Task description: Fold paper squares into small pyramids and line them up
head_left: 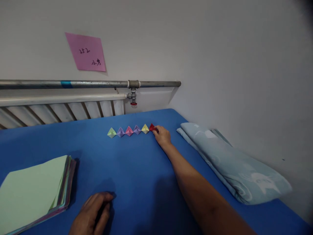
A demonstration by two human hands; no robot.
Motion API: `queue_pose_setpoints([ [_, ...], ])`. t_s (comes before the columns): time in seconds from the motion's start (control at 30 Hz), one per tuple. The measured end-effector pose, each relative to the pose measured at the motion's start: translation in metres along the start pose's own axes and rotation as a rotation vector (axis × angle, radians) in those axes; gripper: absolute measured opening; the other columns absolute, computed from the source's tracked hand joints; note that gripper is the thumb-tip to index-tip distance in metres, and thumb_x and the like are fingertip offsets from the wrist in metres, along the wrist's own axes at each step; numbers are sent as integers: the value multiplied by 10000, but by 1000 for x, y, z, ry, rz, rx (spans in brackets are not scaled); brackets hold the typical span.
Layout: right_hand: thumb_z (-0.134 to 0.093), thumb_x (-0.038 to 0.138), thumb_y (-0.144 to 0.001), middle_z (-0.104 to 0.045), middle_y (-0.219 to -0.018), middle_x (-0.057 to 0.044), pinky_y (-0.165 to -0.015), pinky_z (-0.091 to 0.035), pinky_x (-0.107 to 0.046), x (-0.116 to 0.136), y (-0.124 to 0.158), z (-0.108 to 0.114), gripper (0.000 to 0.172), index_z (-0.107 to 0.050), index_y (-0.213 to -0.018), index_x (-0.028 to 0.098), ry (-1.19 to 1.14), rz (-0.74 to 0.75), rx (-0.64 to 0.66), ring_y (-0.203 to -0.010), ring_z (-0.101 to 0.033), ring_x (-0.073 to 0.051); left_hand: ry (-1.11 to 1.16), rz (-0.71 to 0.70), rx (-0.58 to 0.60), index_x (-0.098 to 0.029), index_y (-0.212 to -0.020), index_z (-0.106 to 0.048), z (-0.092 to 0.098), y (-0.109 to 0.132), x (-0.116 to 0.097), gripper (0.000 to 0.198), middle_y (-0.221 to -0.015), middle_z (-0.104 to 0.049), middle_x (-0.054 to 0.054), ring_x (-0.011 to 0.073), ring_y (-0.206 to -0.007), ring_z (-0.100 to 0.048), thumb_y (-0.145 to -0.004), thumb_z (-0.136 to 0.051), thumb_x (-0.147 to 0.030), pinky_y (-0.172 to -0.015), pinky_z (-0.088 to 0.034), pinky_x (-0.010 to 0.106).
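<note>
Stretched toward the back of the blue table, my right hand has its fingers closed on a red folded-paper piece. That piece is at the right end of a row of small origami pieces, beside a yellow origami piece. Leftward come a purple origami piece, a pink origami piece, another purple piece and a light green origami piece. Near the front edge of the view my left hand rests on the blue surface, fingers loosely curved and apart, holding nothing visible.
A stack of coloured paper, pale green on top, lies at the left. Folded light-blue cloth sits along the right side by the wall. Behind the table are a white radiator, a metal pipe and a pink note.
</note>
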State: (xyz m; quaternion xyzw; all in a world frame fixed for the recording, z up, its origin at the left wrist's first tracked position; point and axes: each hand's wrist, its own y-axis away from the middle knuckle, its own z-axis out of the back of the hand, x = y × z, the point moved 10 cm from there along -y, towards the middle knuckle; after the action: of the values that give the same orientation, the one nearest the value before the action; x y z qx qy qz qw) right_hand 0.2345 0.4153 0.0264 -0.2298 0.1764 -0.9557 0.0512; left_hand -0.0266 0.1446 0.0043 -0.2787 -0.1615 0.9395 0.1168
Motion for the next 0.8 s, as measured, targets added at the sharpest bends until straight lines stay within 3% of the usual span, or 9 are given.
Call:
queue_pose_setpoints([
  [0.37, -586, 300, -839, -635, -990, -60, -781, -425, -320, 3, 3, 6, 281, -637, -1106, 227, -1, -28, -15, -882, -595, -200, -5, -31, -2, -270, -996, -657, 1, 0, -2, 182, -937, -740, -12, 154, -868, -718, -879, -534, -336, -736, -600, 220],
  [0.53, -621, 354, -813, -606, -1088, -87, -835, -423, -342, 5, 3, 7, 362, -614, -1150, 222, 13, -24, -19, -995, -573, -232, -9, -43, 2, -266, -993, -661, 0, 2, -1, 185, -935, -740, -8, 155, -863, -718, -876, -540, -342, -739, -601, 225],
  [0.8, -608, 363, -828, -609, -1075, -89, -824, -420, -373, 5, 0, 2, 320, -620, -1122, 237, 52, -43, 5, -982, -576, -248, -11, -23, 18, -274, -1002, -671, -1, 1, 2, 203, -942, -742, -7, 163, -863, -720, -876, -537, -361, -741, -601, 235],
])
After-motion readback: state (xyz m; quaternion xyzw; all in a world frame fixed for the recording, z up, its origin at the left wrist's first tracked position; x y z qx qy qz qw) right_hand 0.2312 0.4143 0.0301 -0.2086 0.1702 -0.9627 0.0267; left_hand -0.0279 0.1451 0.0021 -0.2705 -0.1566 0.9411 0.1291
